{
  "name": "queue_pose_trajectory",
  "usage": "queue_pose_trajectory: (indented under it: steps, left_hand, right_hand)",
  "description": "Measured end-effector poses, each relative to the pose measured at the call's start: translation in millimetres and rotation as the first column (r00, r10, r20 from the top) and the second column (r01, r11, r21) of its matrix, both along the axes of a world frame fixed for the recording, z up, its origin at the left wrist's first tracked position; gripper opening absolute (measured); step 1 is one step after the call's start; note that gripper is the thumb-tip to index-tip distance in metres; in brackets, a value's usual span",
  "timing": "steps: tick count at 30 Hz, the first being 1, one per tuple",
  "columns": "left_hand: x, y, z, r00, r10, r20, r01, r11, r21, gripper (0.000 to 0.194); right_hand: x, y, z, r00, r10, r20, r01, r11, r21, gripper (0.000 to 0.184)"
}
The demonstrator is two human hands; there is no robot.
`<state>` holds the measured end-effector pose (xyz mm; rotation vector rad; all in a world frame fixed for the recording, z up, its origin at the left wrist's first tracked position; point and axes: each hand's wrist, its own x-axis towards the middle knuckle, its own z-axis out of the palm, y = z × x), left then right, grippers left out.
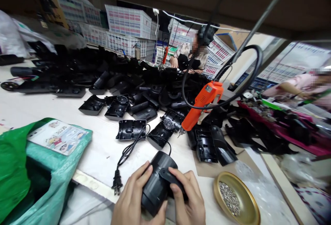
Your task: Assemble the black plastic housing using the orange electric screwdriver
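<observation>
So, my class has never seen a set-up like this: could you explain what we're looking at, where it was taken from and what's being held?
There is no robot here, just a person's two bare hands. The single picture comes from a camera worn on that person's head, looking forward and down.

The left hand and right hand together hold a black, roughly cylindrical plastic housing. A thin black cord with a plug lies beside it.

On the white tabletop beyond are many black, curved plastic shells. An orange electric screwdriver hangs over them. To the right sits a round, gold-coloured bowl holding small silvery metal pieces, probably screws.
</observation>
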<state>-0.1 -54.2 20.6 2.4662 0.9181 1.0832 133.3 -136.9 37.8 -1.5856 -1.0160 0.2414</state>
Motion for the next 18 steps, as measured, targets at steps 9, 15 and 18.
queue_pose_trajectory:
  steps: [9,15,18]
  left_hand:
    - [2,-3,0.3,0.999,-0.040,0.029,0.039,0.999,0.035,0.058]
    - [3,-8,4.3,0.993,-0.110,0.030,0.109,0.993,0.034,0.056]
    - [2,-4,7.0,0.983,-0.185,0.000,0.184,0.974,0.135,0.056]
  right_hand:
    - [2,5,7.2,0.981,0.009,0.193,-0.015,0.999,0.030,0.022]
    - [9,4,29.1,0.952,0.096,0.292,-0.073,0.993,-0.089,0.021]
    - [40,-16,51.2,0.916,0.246,0.317,-0.172,0.955,-0.243,0.026]
